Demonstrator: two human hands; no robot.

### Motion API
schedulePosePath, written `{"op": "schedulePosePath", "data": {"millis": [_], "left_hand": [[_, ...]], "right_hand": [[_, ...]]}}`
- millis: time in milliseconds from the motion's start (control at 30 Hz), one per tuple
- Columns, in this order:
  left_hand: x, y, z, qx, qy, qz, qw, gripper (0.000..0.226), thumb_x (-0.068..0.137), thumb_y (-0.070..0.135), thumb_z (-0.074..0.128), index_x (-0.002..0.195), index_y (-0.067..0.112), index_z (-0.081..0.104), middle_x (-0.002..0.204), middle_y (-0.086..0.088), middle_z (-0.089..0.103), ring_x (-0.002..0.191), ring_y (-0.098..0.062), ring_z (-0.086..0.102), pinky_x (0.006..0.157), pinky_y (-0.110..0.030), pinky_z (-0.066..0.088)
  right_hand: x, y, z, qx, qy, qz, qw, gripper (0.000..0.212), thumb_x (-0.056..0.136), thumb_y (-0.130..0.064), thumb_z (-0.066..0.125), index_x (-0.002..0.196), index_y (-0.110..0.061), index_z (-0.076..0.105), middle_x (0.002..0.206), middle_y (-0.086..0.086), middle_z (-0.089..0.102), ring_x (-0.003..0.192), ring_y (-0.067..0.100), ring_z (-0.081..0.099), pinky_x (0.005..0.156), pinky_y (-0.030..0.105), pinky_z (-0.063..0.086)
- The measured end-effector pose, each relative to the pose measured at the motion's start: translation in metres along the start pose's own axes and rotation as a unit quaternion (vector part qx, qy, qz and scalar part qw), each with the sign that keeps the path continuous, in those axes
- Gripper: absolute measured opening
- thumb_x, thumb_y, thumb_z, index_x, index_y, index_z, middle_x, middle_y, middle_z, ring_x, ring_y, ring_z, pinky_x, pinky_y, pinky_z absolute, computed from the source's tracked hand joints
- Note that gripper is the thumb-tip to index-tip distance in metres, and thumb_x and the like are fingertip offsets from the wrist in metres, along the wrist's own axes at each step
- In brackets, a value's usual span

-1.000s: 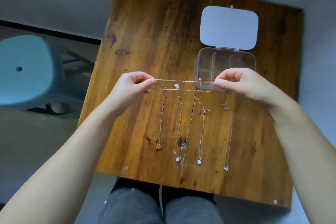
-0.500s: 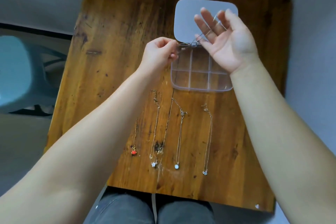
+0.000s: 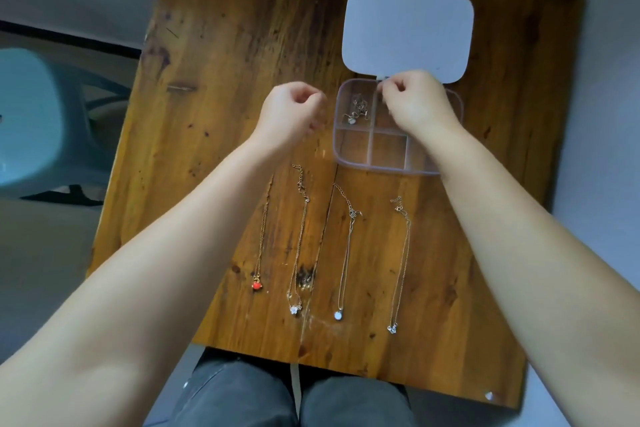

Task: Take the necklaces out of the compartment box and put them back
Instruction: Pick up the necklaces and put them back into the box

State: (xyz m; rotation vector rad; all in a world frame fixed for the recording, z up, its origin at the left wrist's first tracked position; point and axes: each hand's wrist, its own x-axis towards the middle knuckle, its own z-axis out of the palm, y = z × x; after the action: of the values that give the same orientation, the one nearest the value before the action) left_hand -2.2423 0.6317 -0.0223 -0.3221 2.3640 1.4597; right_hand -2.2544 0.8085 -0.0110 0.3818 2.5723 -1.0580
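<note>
The clear compartment box (image 3: pixel 385 168) lies open on the wooden table (image 3: pixel 225 73), its white lid (image 3: pixel 408 31) flipped back. One silver necklace (image 3: pixel 358 110) sits bunched in the far left compartment. My right hand (image 3: pixel 417 104) hovers over the box's far middle compartment with its fingertips pinched together near the hinge; nothing shows between them. My left hand (image 3: pixel 294 114) is loosely curled just left of the box, blurred, holding nothing visible. Several necklaces lie stretched out in a row nearer me: one with a red pendant (image 3: pixel 257 285), a star one (image 3: pixel 295 309), a round one (image 3: pixel 337 315) and a small clear one (image 3: pixel 393 328).
A teal plastic stool (image 3: pixel 31 114) stands on the floor to the left of the table. My knees in grey trousers (image 3: pixel 242 395) are under the table's near edge. A wall runs close along the table's right side.
The necklace I held stretched between both hands now lies bunched in the far left compartment. My left hand has let go and pulled back left; my right hand has dropped onto the box.
</note>
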Motion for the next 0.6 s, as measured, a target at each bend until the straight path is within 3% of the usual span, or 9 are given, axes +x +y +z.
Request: {"op": "schedulePosePath", "data": {"millis": [100, 167, 267, 367, 467, 600], "left_hand": [[-0.030, -0.040, -0.026, 0.044, -0.010, -0.030, 0.999, 0.016, 0.092, 0.022, 0.052, 0.090, 0.016, 0.067, 0.073, 0.002, 0.064, 0.061, -0.008, 0.059, 0.060, -0.023, 0.050], [-0.057, -0.072, -0.041, 0.079, -0.012, -0.067, 0.995, 0.015, 0.092, 0.023, 0.052, 0.089, 0.016, 0.065, 0.075, -0.001, 0.066, 0.069, -0.015, 0.062, 0.067, -0.029, 0.052], [-0.103, -0.117, -0.056, 0.151, -0.009, -0.084, 0.985, 0.011, 0.092, 0.027, 0.053, 0.087, 0.019, 0.059, 0.081, 0.002, 0.063, 0.078, -0.018, 0.060, 0.066, -0.029, 0.044], [-0.146, -0.148, -0.054, 0.267, -0.033, -0.013, 0.963, 0.019, 0.088, 0.039, 0.056, 0.088, 0.020, 0.052, 0.082, 0.004, 0.058, 0.078, -0.017, 0.054, 0.067, -0.031, 0.045], [-0.170, -0.168, -0.037, 0.415, -0.068, 0.099, 0.902, 0.037, 0.085, 0.051, 0.055, 0.095, 0.016, 0.052, 0.092, -0.002, 0.057, 0.086, -0.022, 0.052, 0.077, -0.036, 0.043], [-0.165, -0.182, -0.036, 0.400, -0.087, 0.162, 0.898, 0.025, 0.090, 0.036, 0.056, 0.100, 0.013, 0.055, 0.101, -0.007, 0.057, 0.095, -0.026, 0.052, 0.081, -0.038, 0.042]], "right_hand": [[-0.032, -0.014, 0.015, -0.013, 0.037, -0.099, 0.994, 0.026, 0.092, -0.010, 0.045, 0.103, -0.004, 0.068, 0.096, 0.012, 0.071, 0.087, 0.024, 0.066, 0.078, 0.029, 0.049], [-0.056, -0.024, 0.047, -0.048, -0.041, -0.172, 0.983, 0.023, 0.091, -0.010, 0.048, 0.102, -0.011, 0.068, 0.101, 0.008, 0.070, 0.094, 0.022, 0.065, 0.085, 0.032, 0.050], [-0.082, -0.028, 0.103, -0.160, -0.163, -0.241, 0.943, 0.026, 0.094, -0.014, 0.050, 0.117, -0.013, 0.061, 0.122, 0.009, 0.058, 0.110, 0.025, 0.055, 0.091, 0.040, 0.048], [-0.083, -0.026, 0.139, -0.269, -0.159, -0.295, 0.903, 0.034, 0.092, -0.013, 0.053, 0.126, -0.012, 0.053, 0.131, 0.013, 0.048, 0.116, 0.030, 0.046, 0.091, 0.042, 0.043], [-0.072, -0.029, 0.150, -0.339, -0.138, -0.315, 0.876, 0.025, 0.091, -0.015, 0.056, 0.115, -0.007, 0.053, 0.122, 0.015, 0.050, 0.107, 0.033, 0.047, 0.082, 0.042, 0.040], [-0.068, -0.031, 0.149, -0.407, -0.138, -0.340, 0.836, 0.020, 0.094, -0.019, 0.051, 0.105, -0.005, 0.057, 0.112, 0.016, 0.054, 0.101, 0.033, 0.051, 0.076, 0.043, 0.041]]}}
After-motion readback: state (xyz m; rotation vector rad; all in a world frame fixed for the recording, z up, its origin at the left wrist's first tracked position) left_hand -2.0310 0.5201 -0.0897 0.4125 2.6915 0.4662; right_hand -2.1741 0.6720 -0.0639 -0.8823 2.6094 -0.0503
